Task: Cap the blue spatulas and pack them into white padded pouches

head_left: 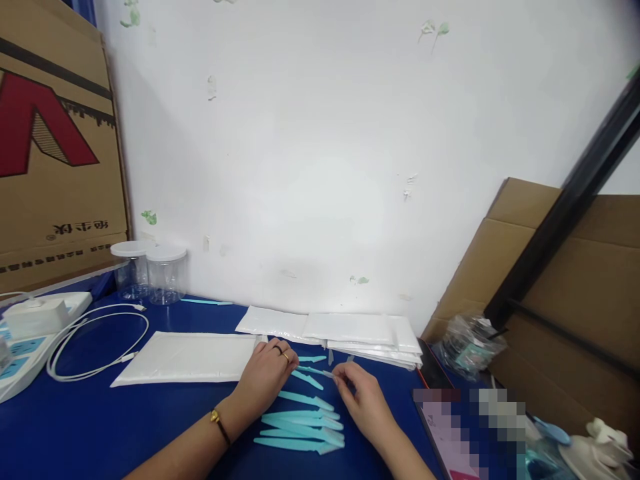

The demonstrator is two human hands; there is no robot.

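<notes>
A light-blue eyebrow razor (311,369) is stretched between my two hands. My left hand (267,370) is closed round its handle end, wearing rings and a bracelet. My right hand (363,397) pinches the other end, where a clear blade cover (329,374) shows at the fingertips. Just below, several more eyebrow razors (300,433) lie in a loose, overlapping row on the blue table (200,427). Small translucent covers (331,357) rest beyond my right fingers. A white padded envelope (185,358) lies flat, partly behind my left hand.
More white padded envelopes (350,327) are stacked along the wall. Two clear lidded jars (167,275), a white cable (103,313) and a power strip (30,360) occupy the left. Right of my hands are a partly pixelated phone-like device (440,427) and a plastic bag (473,347).
</notes>
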